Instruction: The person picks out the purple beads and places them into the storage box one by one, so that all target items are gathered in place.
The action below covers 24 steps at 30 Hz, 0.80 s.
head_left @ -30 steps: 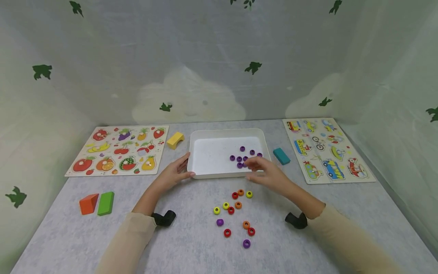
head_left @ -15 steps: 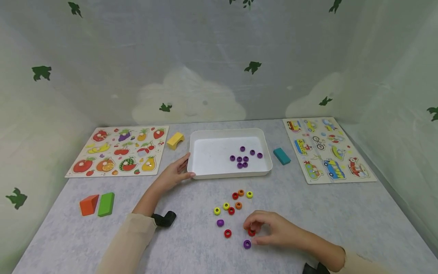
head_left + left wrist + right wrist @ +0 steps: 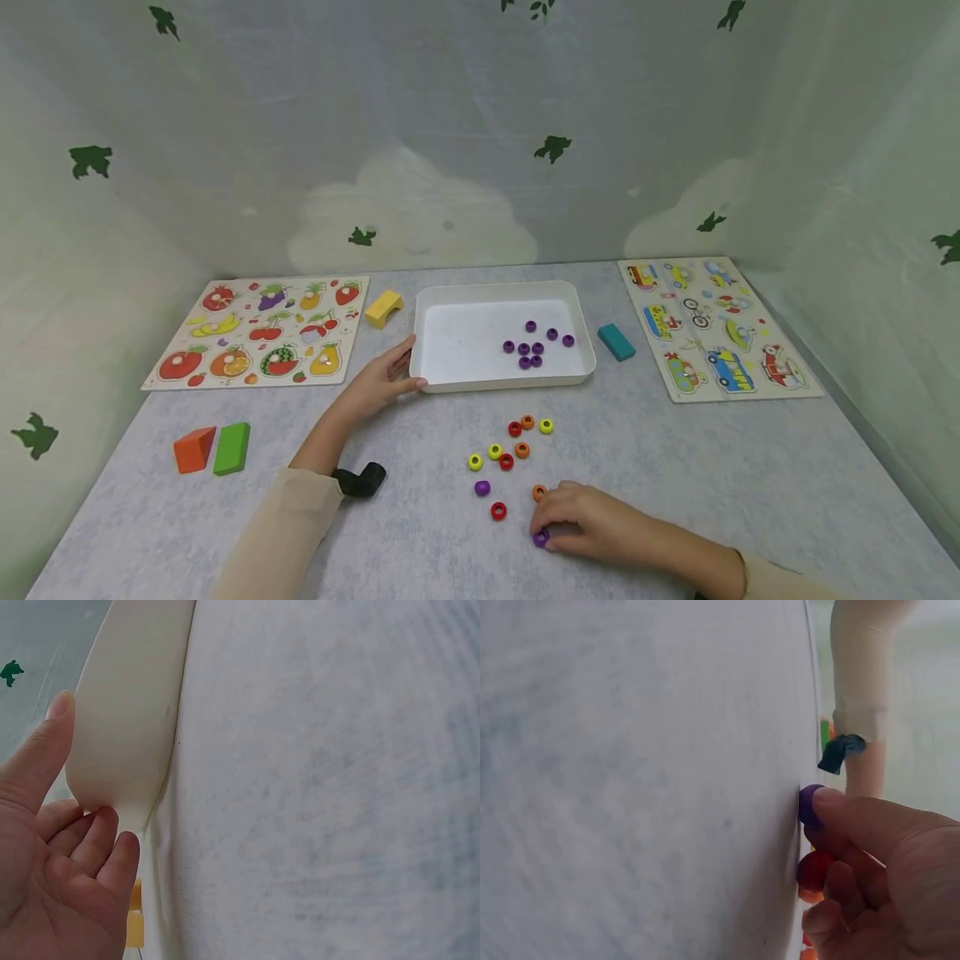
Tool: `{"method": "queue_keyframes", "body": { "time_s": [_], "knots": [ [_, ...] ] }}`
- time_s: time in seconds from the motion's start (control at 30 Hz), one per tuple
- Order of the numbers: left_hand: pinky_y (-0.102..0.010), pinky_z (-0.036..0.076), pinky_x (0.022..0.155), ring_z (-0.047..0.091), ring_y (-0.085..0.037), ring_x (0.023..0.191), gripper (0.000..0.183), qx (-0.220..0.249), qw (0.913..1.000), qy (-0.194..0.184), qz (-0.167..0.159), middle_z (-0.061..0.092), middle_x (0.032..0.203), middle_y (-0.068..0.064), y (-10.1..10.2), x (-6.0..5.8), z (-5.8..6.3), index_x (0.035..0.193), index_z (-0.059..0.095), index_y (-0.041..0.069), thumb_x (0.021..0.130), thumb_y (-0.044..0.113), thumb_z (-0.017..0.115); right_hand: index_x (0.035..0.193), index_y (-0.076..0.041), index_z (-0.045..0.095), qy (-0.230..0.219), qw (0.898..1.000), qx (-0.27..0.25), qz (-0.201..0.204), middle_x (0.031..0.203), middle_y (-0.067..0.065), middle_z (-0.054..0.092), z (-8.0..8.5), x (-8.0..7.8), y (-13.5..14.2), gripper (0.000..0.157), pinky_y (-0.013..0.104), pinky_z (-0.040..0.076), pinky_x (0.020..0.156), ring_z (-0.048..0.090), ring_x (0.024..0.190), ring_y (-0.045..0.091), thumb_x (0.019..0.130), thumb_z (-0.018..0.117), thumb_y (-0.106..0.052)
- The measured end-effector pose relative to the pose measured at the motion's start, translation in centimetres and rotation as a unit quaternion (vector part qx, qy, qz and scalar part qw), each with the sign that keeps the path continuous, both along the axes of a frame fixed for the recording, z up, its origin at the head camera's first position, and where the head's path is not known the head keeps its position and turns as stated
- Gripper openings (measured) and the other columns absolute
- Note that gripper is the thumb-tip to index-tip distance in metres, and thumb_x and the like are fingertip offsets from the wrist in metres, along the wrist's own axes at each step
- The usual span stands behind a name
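Note:
My right hand (image 3: 592, 523) is low on the table, thumb and fingertips pinching a purple bead (image 3: 541, 540), which shows under the thumb in the right wrist view. Close beneath its other fingers lies a red bead (image 3: 814, 870), hidden in the head view. An orange bead (image 3: 539, 492) peeks out beside the knuckles. My left hand (image 3: 377, 385) holds the near left corner of a white tray (image 3: 457, 387), thumb on one side and fingers on the other. Several purple beads (image 3: 524, 349) sit in the tray's right half.
Loose yellow (image 3: 476, 462), red (image 3: 498, 511) and orange beads (image 3: 522, 450), plus another purple bead (image 3: 482, 488), lie before the tray. Around it are a fruit puzzle board (image 3: 258, 333), a vehicle puzzle board (image 3: 716, 333), and yellow (image 3: 384, 308), teal (image 3: 617, 342), orange (image 3: 194, 450) and green blocks (image 3: 232, 448).
My right hand has left the tray, come down toward the table's near side and closed its fingertips on the purple bead. My left hand stays at the tray corner.

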<state>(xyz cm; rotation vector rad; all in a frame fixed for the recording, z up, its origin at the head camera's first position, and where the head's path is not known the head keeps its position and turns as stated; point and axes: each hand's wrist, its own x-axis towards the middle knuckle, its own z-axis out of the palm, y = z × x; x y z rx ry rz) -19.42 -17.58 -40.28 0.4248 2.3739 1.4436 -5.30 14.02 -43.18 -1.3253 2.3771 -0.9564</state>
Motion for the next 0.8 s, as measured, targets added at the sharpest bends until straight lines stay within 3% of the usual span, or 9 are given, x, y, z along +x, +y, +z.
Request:
{"method": "queue_keyframes", "body": {
  "time_s": [0.1,0.23,0.3,0.43,0.57,0.7,0.8],
  "knots": [
    [-0.033,0.019,0.098,0.018,-0.019,0.121,0.077,-0.004,1.0000,0.001,0.001,0.012,0.136,-0.008,0.0,0.0,0.0,0.133,0.012,0.006,0.075,0.018,0.061,0.093,-0.023,0.059,-0.019,1.000,-0.007,-0.012,0.089,-0.018,0.053,0.2,-0.1,0.0,0.014,0.017,0.041,0.074,0.046,0.083,-0.003,0.079,0.056,-0.023],
    [-0.032,0.019,0.098,0.018,-0.019,0.121,0.077,-0.002,1.0000,0.000,0.002,0.012,0.136,-0.008,0.0,0.0,-0.1,0.133,0.012,0.006,0.075,0.018,0.061,0.094,-0.021,0.060,-0.092,0.993,-0.029,-0.065,0.090,-0.015,0.053,1.3,-0.8,0.1,0.016,0.019,0.044,0.072,0.049,0.083,0.001,0.078,0.057,-0.024],
    [-0.032,0.019,0.098,0.017,-0.019,0.121,0.077,-0.001,1.0000,-0.001,0.003,0.012,0.136,-0.008,0.0,0.0,-0.1,0.133,0.012,0.006,0.074,0.018,0.061,0.094,-0.018,0.061,-0.108,0.989,-0.049,-0.092,0.090,-0.013,0.054,2.0,-1.7,0.2,0.018,0.021,0.045,0.071,0.050,0.082,0.003,0.077,0.058,-0.022],
    [-0.033,0.019,0.098,0.018,-0.019,0.121,0.077,0.001,1.0000,0.001,0.003,0.012,0.136,-0.008,0.1,0.1,0.0,0.133,0.013,0.005,0.075,0.017,0.061,0.095,-0.013,0.060,-0.078,0.983,-0.100,-0.134,0.090,-0.010,0.056,3.1,-4.2,0.5,0.018,0.021,0.046,0.069,0.052,0.080,0.007,0.077,0.058,-0.017],
    [-0.033,0.019,0.098,0.017,-0.020,0.121,0.076,0.003,1.0000,0.001,0.002,0.012,0.136,-0.009,0.1,0.2,0.1,0.132,0.012,0.005,0.075,0.017,0.061,0.096,-0.015,0.059,-0.034,0.972,-0.133,-0.189,0.090,-0.009,0.056,3.5,-7.7,0.8,0.019,0.020,0.045,0.071,0.052,0.080,0.007,0.077,0.058,-0.016],
    [-0.034,0.019,0.098,0.017,-0.020,0.121,0.077,0.001,1.0000,0.000,0.002,0.011,0.136,-0.008,0.1,0.2,0.1,0.133,0.012,0.005,0.075,0.018,0.061,0.096,-0.011,0.059,-0.013,0.958,-0.123,-0.257,0.089,-0.007,0.056,3.2,-11.5,0.8,0.020,0.020,0.045,0.072,0.053,0.080,0.006,0.077,0.058,-0.016],
    [-0.034,0.019,0.098,0.018,-0.020,0.121,0.077,-0.004,1.0000,0.003,0.002,0.011,0.136,-0.007,0.1,0.2,0.1,0.133,0.013,0.005,0.075,0.018,0.061,0.097,-0.009,0.059,-0.003,0.952,-0.089,-0.293,0.090,-0.004,0.056,2.6,-14.1,0.5,0.021,0.022,0.045,0.072,0.053,0.081,0.007,0.077,0.058,-0.015]
  ]
}}
